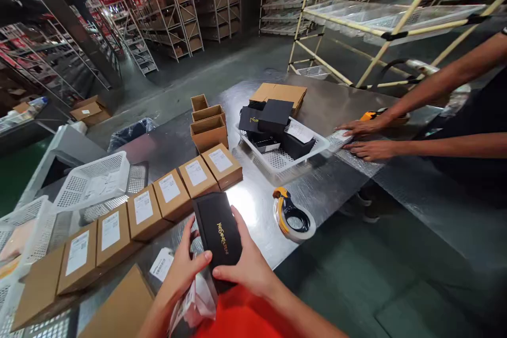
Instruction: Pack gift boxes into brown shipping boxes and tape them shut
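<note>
Step in hand seemed two-handed holding of black box (217,229), gold lettering facing wearer. Left hand (186,264) and right hand (246,259) part-closed round opposite sides, thumbs on lower face. Box held up at near side of table (253,193), before labelled cartons (168,190). Next move likely called for steady grip, clear of crumpled plastic (203,301) below.

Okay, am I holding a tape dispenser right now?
No, your left hand and right hand hold a black box; the tape dispenser lies on the table.
</note>
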`<state>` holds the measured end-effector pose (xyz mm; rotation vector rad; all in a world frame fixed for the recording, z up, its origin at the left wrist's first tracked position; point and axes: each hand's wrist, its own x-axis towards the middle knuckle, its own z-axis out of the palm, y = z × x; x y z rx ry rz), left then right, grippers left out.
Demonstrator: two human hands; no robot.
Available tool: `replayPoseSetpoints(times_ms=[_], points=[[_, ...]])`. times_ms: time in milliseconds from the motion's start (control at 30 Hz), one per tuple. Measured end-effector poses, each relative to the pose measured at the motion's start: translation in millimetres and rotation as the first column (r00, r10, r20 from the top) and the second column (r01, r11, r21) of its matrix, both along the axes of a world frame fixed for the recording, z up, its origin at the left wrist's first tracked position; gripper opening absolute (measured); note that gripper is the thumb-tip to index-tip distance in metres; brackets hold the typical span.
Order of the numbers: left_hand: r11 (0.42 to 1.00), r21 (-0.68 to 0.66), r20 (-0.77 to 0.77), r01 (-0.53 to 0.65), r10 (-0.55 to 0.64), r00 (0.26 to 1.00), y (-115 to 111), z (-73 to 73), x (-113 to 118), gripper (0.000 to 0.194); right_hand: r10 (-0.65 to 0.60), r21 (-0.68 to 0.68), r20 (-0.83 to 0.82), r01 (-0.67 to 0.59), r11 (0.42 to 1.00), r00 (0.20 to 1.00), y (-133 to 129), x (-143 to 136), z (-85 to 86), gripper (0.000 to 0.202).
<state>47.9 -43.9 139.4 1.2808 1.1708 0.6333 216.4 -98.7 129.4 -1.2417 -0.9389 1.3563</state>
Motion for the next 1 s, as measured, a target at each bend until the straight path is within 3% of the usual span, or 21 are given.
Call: replayPoseSetpoints(times_ms=[133, 333, 467, 600, 800, 1000], points=[[0.994, 0.100, -0.200, -0.034, 0.053, 0.978, -3, 1.4, -1, 0.109, -0.034, -0.024, 0.294, 0.043, 0.999, 0.955, -2, 1, 8.7, 0.126], [0.993, 0.111, -0.300, -0.029, 0.061, 0.952, -5, 8.7, -1, 0.103, 0.072, -0.014, 0.337, -0.071, 0.997, 0.939, 5, 3, 8.0, 0.125], [0.987, 0.147, -0.440, -0.066, 0.125, 0.889, -9, 13.8, 2, 0.103, 0.121, -0.029, 0.363, -0.119, 0.992, 0.924, 8, 1, 4.4, 0.125], [0.972, 0.221, -0.495, -0.079, 0.182, 0.850, -15, 19.0, 2, 0.102, 0.149, 0.034, 0.395, -0.176, 0.984, 0.907, 13, 9, 12.1, 0.125], [0.951, 0.296, -0.564, -0.091, 0.251, 0.786, -23, 22.3, -3, 0.109, 0.194, 0.143, 0.361, -0.259, 0.955, 0.912, 21, 24, 28.9, 0.079], [0.969, 0.242, -0.592, -0.042, 0.182, 0.786, -29, 20.4, -9, 0.109, 0.139, 0.044, 0.275, -0.157, 0.987, 0.951, 17, 13, 16.3, 0.059]])
